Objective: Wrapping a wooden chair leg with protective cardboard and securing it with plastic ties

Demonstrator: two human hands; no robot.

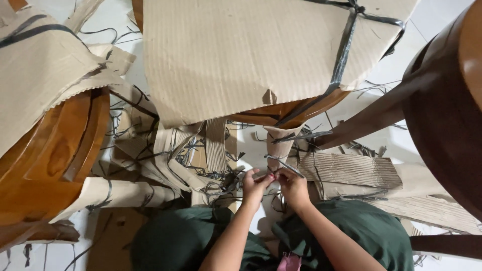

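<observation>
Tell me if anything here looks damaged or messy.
Yes. The cardboard wrap on the round wooden piece has a torn, ragged lower edge, and ripped cardboard strips and black strapping litter the floor. The left hand and right hand pinch a strap.

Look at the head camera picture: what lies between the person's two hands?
In the head view, a thin dark strap runs between the left hand and right hand, pinched at their fingertips, against a cardboard-wrapped leg.
</observation>
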